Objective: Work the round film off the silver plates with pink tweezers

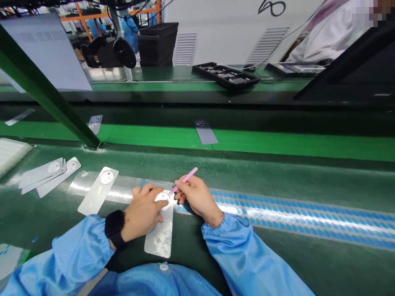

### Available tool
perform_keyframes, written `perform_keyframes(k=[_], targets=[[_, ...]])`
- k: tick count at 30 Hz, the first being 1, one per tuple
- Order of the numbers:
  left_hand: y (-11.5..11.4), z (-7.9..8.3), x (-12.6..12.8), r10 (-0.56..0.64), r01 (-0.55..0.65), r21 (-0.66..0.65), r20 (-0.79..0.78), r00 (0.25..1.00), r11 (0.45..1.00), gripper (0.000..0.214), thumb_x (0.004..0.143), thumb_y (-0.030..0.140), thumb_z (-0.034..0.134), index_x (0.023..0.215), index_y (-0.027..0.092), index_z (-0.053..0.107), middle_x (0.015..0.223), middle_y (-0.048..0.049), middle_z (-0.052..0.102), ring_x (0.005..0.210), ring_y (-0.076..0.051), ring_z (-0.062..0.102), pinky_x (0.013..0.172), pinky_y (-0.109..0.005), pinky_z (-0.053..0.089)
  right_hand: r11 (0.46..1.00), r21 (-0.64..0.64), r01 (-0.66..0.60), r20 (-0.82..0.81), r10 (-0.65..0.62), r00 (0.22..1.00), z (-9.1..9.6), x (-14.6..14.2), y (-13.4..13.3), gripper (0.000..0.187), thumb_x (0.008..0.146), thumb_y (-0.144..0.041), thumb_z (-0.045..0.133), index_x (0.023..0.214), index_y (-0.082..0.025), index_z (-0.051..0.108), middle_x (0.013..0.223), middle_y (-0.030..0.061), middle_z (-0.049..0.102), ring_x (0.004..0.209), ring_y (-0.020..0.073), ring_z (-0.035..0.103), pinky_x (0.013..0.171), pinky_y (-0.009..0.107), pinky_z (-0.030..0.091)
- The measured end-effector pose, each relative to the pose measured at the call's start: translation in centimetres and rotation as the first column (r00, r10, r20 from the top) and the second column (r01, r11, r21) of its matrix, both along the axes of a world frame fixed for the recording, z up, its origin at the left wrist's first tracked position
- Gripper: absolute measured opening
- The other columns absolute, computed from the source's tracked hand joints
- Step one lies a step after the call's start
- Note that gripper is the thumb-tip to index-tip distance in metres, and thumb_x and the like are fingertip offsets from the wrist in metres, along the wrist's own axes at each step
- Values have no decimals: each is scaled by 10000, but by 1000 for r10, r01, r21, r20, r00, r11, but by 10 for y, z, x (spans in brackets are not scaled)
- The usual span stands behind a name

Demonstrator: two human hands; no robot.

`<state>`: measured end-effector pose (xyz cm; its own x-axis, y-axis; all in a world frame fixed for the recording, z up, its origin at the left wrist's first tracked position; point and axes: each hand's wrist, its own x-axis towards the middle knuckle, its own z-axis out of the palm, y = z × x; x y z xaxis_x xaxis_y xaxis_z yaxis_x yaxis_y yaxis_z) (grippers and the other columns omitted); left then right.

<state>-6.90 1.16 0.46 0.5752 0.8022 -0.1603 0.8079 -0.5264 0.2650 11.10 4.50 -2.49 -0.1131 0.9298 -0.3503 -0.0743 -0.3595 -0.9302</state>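
Note:
My left hand presses down on a grey metal strip lying on the green table, fingers curled beside the white round disc at the strip's top end. My right hand pinches pink tweezers, whose tip touches the disc. A long clear sheet of small blue dot stickers runs to the right under my right hand. Both arms wear blue sleeves; a black watch sits on my left wrist.
Another strip with a disc lies to the left, with a small stack of strips beyond it. Two strips ride the green conveyor belt. A black tray and another person's pale sleeve are at the back.

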Motion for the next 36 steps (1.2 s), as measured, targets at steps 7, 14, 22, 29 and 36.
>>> perform_keyframes(k=[7, 14, 22, 29, 36], targets=[[1, 1, 2, 17, -17, 3, -3, 1000, 1000, 329, 712, 306, 770, 1029, 280, 684, 1297, -72, 552, 1155, -330, 411, 882, -483, 338, 1000, -4, 0, -37, 0, 999, 2, 0, 1, 263, 705, -395, 668, 711, -172, 527, 430, -31, 593, 312, 94, 511, 337, 193, 394], [5, 7, 9, 45, -46, -60, -21, 999, 997, 360, 690, 281, 786, 1016, 232, 640, 1295, -78, 540, 1183, -325, 401, 909, -482, 328, 1000, -6, 21, -80, -21, 997, 3, -3, 2, 257, 678, -379, 691, 675, -172, 539, 438, -26, 588, 320, 88, 501, 319, 186, 388], [37, 28, 13, 134, -129, -166, 15, 991, 978, 374, 676, 131, 684, 1011, 208, 537, 1118, -56, 545, 1020, -214, 541, 879, -361, 413, 992, 21, 128, -248, -119, 961, 42, 25, -2, 379, 597, -473, 771, 658, -179, 539, 447, -17, 582, 353, 86, 500, 335, 182, 398], [166, 95, -6, 223, -222, 135, 7, 975, 966, 254, 703, 153, 568, 951, 205, 586, 1039, -52, 594, 999, -219, 565, 878, -309, 435, 967, 34, 253, -235, -238, 942, 46, 81, -13, 491, 514, -561, 808, 664, -183, 532, 438, -21, 575, 352, 79, 482, 330, 172, 375], [237, 97, 65, 515, -484, 280, -44, 856, 829, 272, 802, 264, 528, 1051, 166, 568, 1153, -148, 579, 1057, -310, 569, 814, -399, 467, 967, 9, 254, -278, -241, 930, 32, 89, -9, 521, 504, -569, 820, 661, -171, 522, 458, -15, 591, 349, 77, 491, 327, 171, 378]])
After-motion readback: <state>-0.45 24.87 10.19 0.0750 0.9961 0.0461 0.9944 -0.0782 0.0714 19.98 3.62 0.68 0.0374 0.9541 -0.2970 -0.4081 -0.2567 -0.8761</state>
